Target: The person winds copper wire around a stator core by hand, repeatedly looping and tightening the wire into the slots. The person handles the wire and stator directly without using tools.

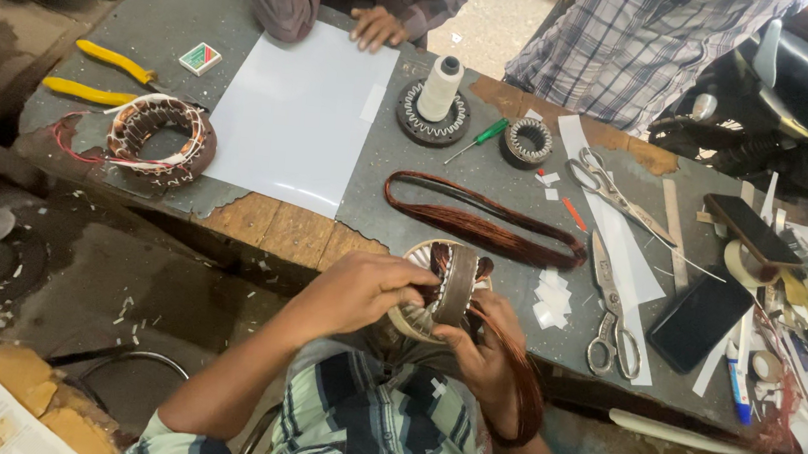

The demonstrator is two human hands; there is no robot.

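Two bare hands hold a motor stator (442,289) at the near edge of the workbench (369,180), just above the person's lap. The left hand (364,292) grips the ring's left side, fingers curled over its rim. The right hand (485,356) clasps it from below and to the right, with a hank of copper wire (519,383) looped around that wrist. The step in hand looks like laying copper winding into the stator's slots; the next move likely calls for a steady grip from one hand while the other feeds a wire turn into a slot. The stator stands on edge, its bore axis running roughly left to right, with one open face turned left toward the left hand. Farther on the bench lie a long copper coil (482,224), a white sheet (297,115), scissors (612,304), and a second wound stator (161,136) at far left.
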